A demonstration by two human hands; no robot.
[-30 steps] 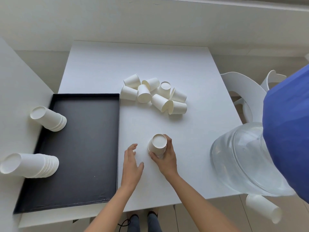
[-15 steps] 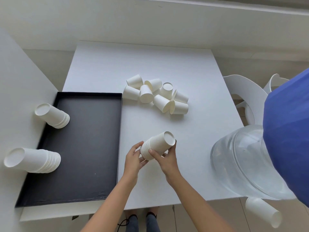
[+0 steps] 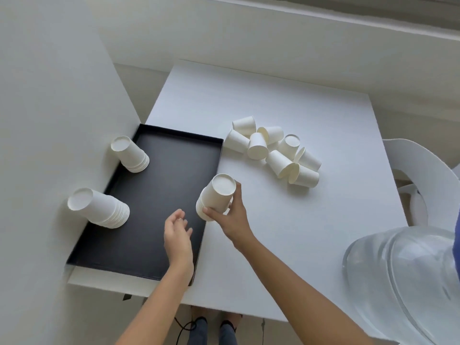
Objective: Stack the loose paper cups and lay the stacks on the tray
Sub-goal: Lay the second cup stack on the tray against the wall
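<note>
My right hand (image 3: pixel 232 215) grips a stack of white paper cups (image 3: pixel 217 196), held tilted over the right edge of the black tray (image 3: pixel 159 195). My left hand (image 3: pixel 178 235) hovers open over the tray's near right part, empty, just left of the held stack. Two finished stacks lie on the tray's left side: a short stack (image 3: pixel 130 154) at the far left and a longer stack (image 3: pixel 99 207) nearer me. A pile of several loose cups (image 3: pixel 273 151) lies on the white table beyond the tray's right edge.
The white table (image 3: pixel 323 220) carries everything. A white wall panel (image 3: pixel 49 120) stands along the tray's left side. A large clear water bottle (image 3: pixel 403 277) sits at the near right. A white chair (image 3: pixel 418 170) stands past the table's right edge.
My right hand has carried the stack left, from the table's middle to the tray's right edge. My left hand has let go of the stack and now hangs open over the tray.
</note>
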